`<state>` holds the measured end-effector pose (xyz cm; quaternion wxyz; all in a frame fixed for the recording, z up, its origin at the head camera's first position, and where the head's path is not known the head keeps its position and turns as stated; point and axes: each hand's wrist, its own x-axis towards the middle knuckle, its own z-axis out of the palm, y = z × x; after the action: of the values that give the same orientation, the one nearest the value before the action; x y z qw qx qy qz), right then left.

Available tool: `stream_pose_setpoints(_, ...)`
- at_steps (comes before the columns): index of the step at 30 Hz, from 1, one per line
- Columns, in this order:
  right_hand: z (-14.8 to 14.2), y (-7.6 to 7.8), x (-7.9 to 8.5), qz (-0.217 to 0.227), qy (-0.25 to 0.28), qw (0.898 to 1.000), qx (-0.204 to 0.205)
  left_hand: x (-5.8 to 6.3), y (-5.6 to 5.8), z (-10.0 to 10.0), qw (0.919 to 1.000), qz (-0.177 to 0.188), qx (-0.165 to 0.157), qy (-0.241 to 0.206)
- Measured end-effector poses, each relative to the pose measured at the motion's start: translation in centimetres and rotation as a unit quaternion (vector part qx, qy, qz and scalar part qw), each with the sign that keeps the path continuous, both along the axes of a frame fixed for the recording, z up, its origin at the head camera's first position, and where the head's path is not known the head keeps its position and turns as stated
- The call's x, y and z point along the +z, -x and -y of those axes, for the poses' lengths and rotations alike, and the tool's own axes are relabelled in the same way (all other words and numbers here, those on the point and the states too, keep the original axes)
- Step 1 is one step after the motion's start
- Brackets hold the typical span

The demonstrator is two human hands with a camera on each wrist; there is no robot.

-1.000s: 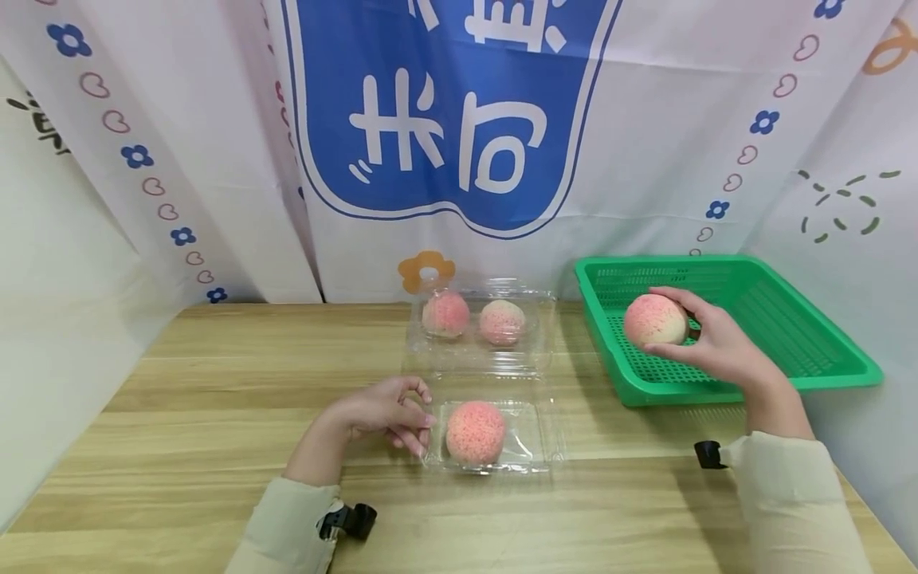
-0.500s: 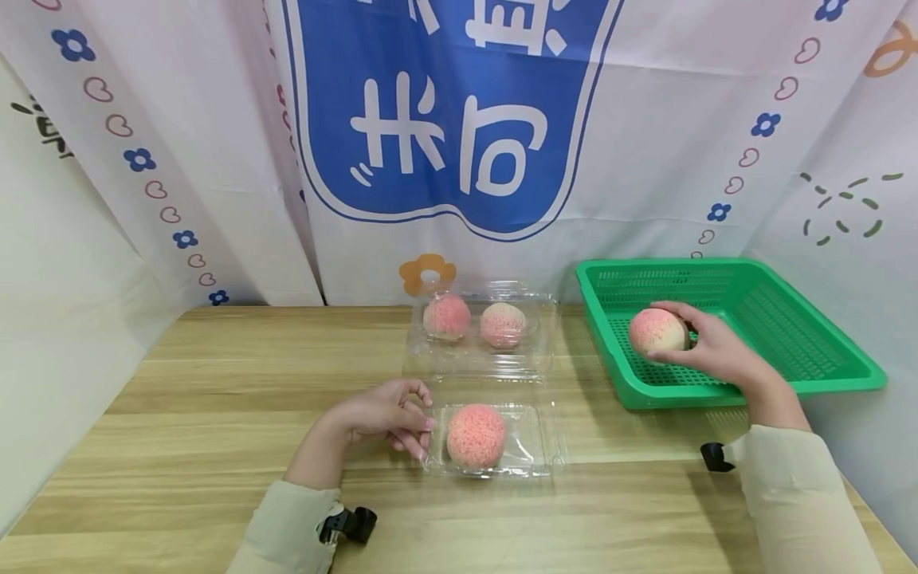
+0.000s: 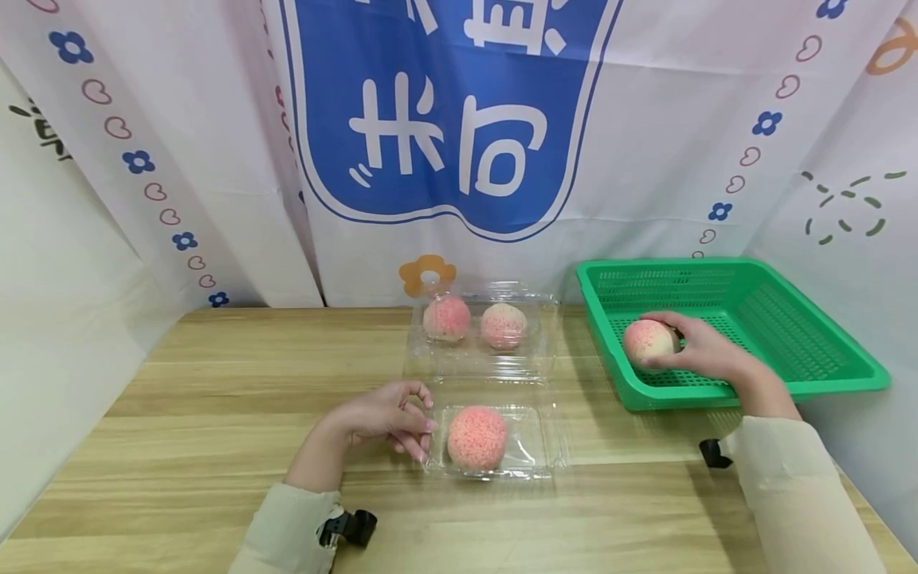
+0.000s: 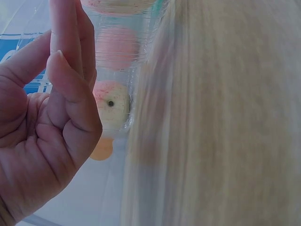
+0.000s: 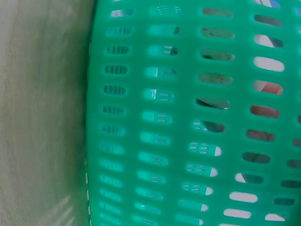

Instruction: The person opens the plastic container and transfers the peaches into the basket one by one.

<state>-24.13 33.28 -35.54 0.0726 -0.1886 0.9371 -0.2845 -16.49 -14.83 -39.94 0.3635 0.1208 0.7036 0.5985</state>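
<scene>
My right hand [image 3: 706, 347] grips a pink and cream peach [image 3: 649, 345], down inside the green basket [image 3: 674, 391] near its left side. In the right wrist view the slotted basket wall [image 5: 183, 113] hides most of that hand and peach. At the middle of the table lies an opened clear plastic box [image 3: 527, 462], with one pink peach [image 3: 476, 438] in its near half. Beyond it two smaller-looking peaches [image 3: 446, 318] [image 3: 504, 326] lie in the far half. My left hand [image 3: 383, 414] pinches the left edge of the near half, its fingers [image 4: 75, 99] bent.
The wooden table [image 3: 237, 406] ends at a white printed cloth [image 3: 244, 159] behind the box. A white wall [image 3: 861, 263] stands close on the basket's right. Each wrist carries a black camera mount [image 3: 351, 526] near the sleeve.
The right hand has lowered the peach into the basket, toward its floor. The left hand keeps its place at the box edge, and the other peaches have not moved.
</scene>
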Motion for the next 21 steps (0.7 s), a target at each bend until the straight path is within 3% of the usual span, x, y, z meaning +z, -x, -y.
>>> stream_pose_setpoints(21,0.11,0.44,-0.65,0.061,-0.028,0.998,0.021,0.03,-0.02,0.00,1.0000,0.002,-0.002,0.003)
